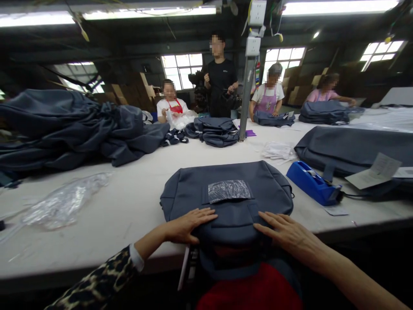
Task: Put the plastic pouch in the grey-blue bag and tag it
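Head view: a dark grey fabric backpack (226,193) lies flat at the near edge of a long white worktable (129,206), its near end hanging slightly over the edge. A small crinkled clear plastic patch (228,190) sits on the bag's front panel. The left hand (187,225), coming out of a leopard-print sleeve (100,280), rests palm down on the bag's near left part, fingers spread and released, grasping nothing. The right hand (287,234) lies flat on the near right part, fingers likewise extended and loose.

Right of the bag stands a blue plastic tape dispenser (311,183), and beyond it a larger dark grey bag with a white paper card (374,171) on it. On the left lies a crumpled clear plastic wrapper (64,200), and further left and far a heap of dark grey fabric (71,127). At the far side of the table 4 people work among more folded grey bags (214,131).
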The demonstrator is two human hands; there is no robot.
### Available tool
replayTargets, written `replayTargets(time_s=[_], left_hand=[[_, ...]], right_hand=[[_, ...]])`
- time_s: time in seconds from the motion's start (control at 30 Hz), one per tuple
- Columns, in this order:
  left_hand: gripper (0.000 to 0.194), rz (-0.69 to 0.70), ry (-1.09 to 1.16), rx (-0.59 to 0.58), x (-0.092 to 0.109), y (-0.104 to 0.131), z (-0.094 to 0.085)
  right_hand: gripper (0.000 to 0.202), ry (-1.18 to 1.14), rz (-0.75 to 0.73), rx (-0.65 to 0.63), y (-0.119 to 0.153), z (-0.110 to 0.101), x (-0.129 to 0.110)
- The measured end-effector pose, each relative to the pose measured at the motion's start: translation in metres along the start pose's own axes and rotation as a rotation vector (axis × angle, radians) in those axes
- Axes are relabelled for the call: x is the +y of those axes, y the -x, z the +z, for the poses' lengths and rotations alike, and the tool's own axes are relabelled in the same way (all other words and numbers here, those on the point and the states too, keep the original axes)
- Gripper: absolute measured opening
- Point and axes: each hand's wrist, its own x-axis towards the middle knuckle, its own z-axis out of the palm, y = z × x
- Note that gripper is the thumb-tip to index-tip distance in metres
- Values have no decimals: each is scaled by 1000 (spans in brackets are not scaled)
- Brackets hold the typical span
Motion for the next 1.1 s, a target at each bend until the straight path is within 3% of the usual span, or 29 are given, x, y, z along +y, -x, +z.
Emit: replayTargets(time_s=[0.07, 0.17, 0.23, 0.3, 0.4, 0.43, 0.57, 0.67, 0.73, 0.77, 0.87, 0.97, 1.03, 1.1], left_hand=[[95, 13, -17, 4, -1, 4, 0], [94, 14, -57, 45, 3, 5, 3], [93, 0, -70, 99, 9, 2, 5], [88, -10, -34, 185, 16, -5, 5], [54, -53, 166, 343, 22, -17, 2], [49, -76, 275, 395, 22, -21, -1], [59, -187, 760, 553, 24, -31, -15], [59, -245, 945, 646, 28, -31, -27], [58, -228, 960, 651, 32, -31, -35], [58, -210, 949, 640, 33, -31, -38], [57, -152, 919, 620, 36, -31, -45], [52, -86, 887, 607, 36, -27, -52], [51, -36, 868, 607, 37, -25, -57], [50, -13, 866, 625, 37, -23, -64]], right_hand=[[60, 25, -55, 41, 1, 7, 0], [40, -141, -50, 89, -8, 2, 0], [28, -358, 135, 187, -20, -8, 3], [30, -599, 348, 282, -37, -19, 10], [33, -804, 501, 324, -65, -25, 26], [33, -818, 521, 320, -72, -25, 32], [29, -782, 563, 326, -79, -22, 40], [37, -575, 529, 646, -64, -24, 20], [30, -371, 349, 784, -56, -28, -2], [27, -287, 223, 741, -55, -29, -12], [38, -119, -31, 374, -67, -32, -34], [62, -32, 44, 141, -88, -34, -38], [71, -18, 85, 68, -98, -38, -37], [66, 14, 105, 41, -105, -41, -38]])
